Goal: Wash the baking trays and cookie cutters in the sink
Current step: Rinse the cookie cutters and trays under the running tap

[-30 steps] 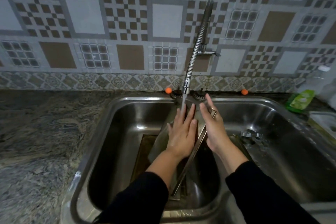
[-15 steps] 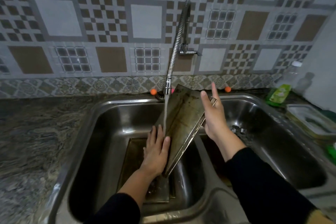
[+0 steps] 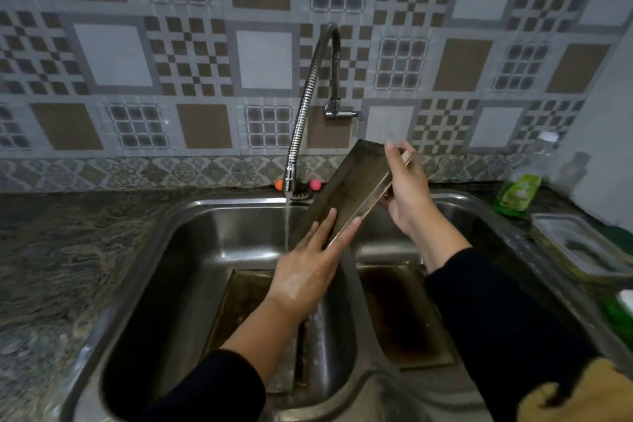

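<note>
We tilt a baking tray beside the running tap

Our right hand (image 3: 407, 195) grips the baking tray (image 3: 346, 192) at its upper rim; our left hand (image 3: 308, 271) lies flat, fingers straight, on its lower end. Its long axis slopes down-left over the sink (image 3: 191, 216), the water stream (image 3: 287, 223) just left of it, nearest our left hand.

Left hand (image 3: 306, 271) wet, palm down, fingers straight and pressed flat forward. Right hand (image 3: 407, 188) raised higher, thumb up, fingers curled in a grip. Both forearms bare, black sleeves pushed back, reaching forward.
</note>
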`<state>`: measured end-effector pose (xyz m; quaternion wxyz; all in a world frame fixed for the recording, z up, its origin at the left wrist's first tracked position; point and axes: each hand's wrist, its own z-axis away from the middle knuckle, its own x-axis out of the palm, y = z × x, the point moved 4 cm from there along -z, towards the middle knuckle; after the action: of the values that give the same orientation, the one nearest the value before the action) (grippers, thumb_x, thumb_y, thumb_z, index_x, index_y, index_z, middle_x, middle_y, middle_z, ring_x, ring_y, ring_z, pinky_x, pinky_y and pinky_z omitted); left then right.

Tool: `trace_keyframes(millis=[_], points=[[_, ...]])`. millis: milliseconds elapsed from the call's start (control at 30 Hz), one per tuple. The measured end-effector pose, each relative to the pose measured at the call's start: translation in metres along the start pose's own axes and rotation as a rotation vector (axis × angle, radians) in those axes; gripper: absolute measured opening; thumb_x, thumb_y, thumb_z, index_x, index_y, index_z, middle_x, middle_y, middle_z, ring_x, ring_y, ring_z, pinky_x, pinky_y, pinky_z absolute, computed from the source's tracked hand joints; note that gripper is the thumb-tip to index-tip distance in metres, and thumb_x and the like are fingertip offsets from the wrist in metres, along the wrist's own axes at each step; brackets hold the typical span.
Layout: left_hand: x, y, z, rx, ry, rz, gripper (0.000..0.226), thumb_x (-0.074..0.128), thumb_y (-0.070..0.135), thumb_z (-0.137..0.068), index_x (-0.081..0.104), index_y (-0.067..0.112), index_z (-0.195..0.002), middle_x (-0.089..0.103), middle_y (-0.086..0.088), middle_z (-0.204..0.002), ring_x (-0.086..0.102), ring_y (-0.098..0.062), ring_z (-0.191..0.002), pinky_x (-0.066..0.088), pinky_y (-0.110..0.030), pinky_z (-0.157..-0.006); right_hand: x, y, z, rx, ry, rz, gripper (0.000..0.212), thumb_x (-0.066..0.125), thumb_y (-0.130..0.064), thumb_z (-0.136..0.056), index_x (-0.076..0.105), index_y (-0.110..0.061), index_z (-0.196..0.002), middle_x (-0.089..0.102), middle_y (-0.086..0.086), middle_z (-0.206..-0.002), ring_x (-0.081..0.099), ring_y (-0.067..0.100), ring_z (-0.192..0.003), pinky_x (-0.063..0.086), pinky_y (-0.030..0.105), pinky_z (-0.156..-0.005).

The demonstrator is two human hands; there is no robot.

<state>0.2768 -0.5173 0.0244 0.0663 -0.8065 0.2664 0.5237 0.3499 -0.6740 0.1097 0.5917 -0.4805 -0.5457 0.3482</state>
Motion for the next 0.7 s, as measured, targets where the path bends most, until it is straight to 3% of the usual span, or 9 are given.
trace_keyframes(millis=[67, 133, 200, 267, 333, 400, 567, 633, 700], points=[[-0.009, 0.011, -0.014, -0.004, 0.093, 0.003, 0.082, 0.039, 0.02, -0.101, -0.026, 0.049, -0.141, 0.004, 0.005, -0.162, 0.047, -0.025, -0.131, 0.054, -0.036, -0.074, -0.005, -0.013, -0.005, -0.021, -0.077, 0.02, 0.048, 0.053, -0.043, -0.094, 0.04, -0.03, -0.138, 0.06, 0.003, -0.121, 0.062, 0.021, -0.108, 0.052, 0.047, -0.093], [-0.019, 0.024, -0.027, -0.06, 0.197, 0.099, 0.075, 0.04, 0.017, -0.099, -0.009, 0.042, -0.15, 0.02, 0.003, -0.159, 0.062, -0.03, -0.11, 0.056, -0.039, -0.068, -0.016, -0.017, -0.007, -0.04, -0.139, 0.133, 0.054, 0.045, -0.051, -0.095, 0.036, -0.029, -0.143, 0.054, 0.001, -0.133, 0.054, 0.021, -0.121, 0.043, 0.047, -0.103], [-0.023, 0.036, -0.038, -0.131, 0.299, 0.229, 0.059, 0.033, 0.025, -0.099, 0.012, 0.032, -0.154, 0.032, 0.0, -0.154, 0.062, -0.028, -0.11, 0.057, -0.043, -0.078, -0.034, -0.012, -0.009, -0.073, -0.142, 0.414, 0.056, 0.037, -0.054, -0.096, 0.029, -0.033, -0.148, 0.031, -0.001, -0.153, 0.03, 0.021, -0.14, 0.026, 0.043, -0.114], [-0.018, 0.051, -0.047, -0.13, 0.376, 0.364, 0.054, 0.033, 0.025, -0.1, 0.021, 0.029, -0.153, 0.041, 0.0, -0.148, 0.057, -0.02, -0.119, 0.053, -0.035, -0.091, -0.063, 0.002, -0.011, -0.057, -0.078, 0.659, 0.053, 0.037, -0.048, -0.098, 0.022, -0.039, -0.148, 0.004, -0.001, -0.16, 0.012, 0.024, -0.146, 0.018, 0.042, -0.115], [-0.007, 0.062, -0.052, -0.16, 0.415, 0.528, 0.053, 0.04, 0.016, -0.101, 0.027, 0.025, -0.151, 0.047, 0.004, -0.141, 0.05, -0.007, -0.124, 0.042, -0.015, -0.099, -0.095, 0.018, -0.011, 0.016, 0.0, 0.72, 0.058, 0.045, -0.044, -0.097, 0.018, -0.045, -0.148, -0.013, 0.0, -0.159, 0.005, 0.029, -0.147, 0.019, 0.044, -0.115], [0.008, 0.068, -0.052, -0.226, 0.423, 0.691, 0.052, 0.043, 0.012, -0.101, 0.03, 0.023, -0.15, 0.045, 0.011, -0.141, 0.042, 0.002, -0.129, 0.035, -0.012, -0.105, -0.124, 0.033, -0.012, 0.098, 0.032, 0.704, 0.062, 0.05, -0.041, -0.096, 0.016, -0.046, -0.148, -0.011, 0.002, -0.159, 0.009, 0.03, -0.146, 0.023, 0.045, -0.113], [0.058, 0.088, -0.036, -0.346, 0.16, 0.843, 0.051, 0.041, 0.02, -0.102, 0.025, 0.036, -0.147, 0.039, 0.025, -0.141, 0.036, 0.004, -0.133, 0.031, -0.018, -0.11, -0.18, 0.07, -0.01, 0.269, -0.031, 0.62, 0.06, 0.054, -0.027, -0.096, 0.025, -0.03, -0.149, 0.032, 0.003, -0.152, 0.036, 0.026, -0.136, 0.035, 0.048, -0.11], [0.082, 0.084, -0.026, -0.461, -0.07, 0.607, 0.051, 0.034, 0.034, -0.103, 0.018, 0.03, -0.152, 0.031, 0.011, -0.153, 0.029, -0.008, -0.141, 0.027, -0.025, -0.112, -0.2, 0.085, -0.008, 0.317, -0.022, 0.699, 0.064, 0.059, -0.023, -0.093, 0.027, -0.026, -0.148, 0.034, 0.004, -0.15, 0.037, 0.027, -0.135, 0.035, 0.049, -0.109], [0.103, 0.072, -0.01, -0.579, -0.365, 0.267, 0.061, 0.027, 0.045, -0.102, 0.005, 0.023, -0.154, 0.001, 0.001, -0.162, 0.001, -0.016, -0.148, 0.011, -0.043, -0.119, -0.217, 0.102, -0.005, 0.376, -0.02, 0.806, 0.065, 0.063, -0.022, -0.09, 0.031, -0.023, -0.146, 0.037, 0.005, -0.147, 0.04, 0.028, -0.132, 0.037, 0.049, -0.107]])
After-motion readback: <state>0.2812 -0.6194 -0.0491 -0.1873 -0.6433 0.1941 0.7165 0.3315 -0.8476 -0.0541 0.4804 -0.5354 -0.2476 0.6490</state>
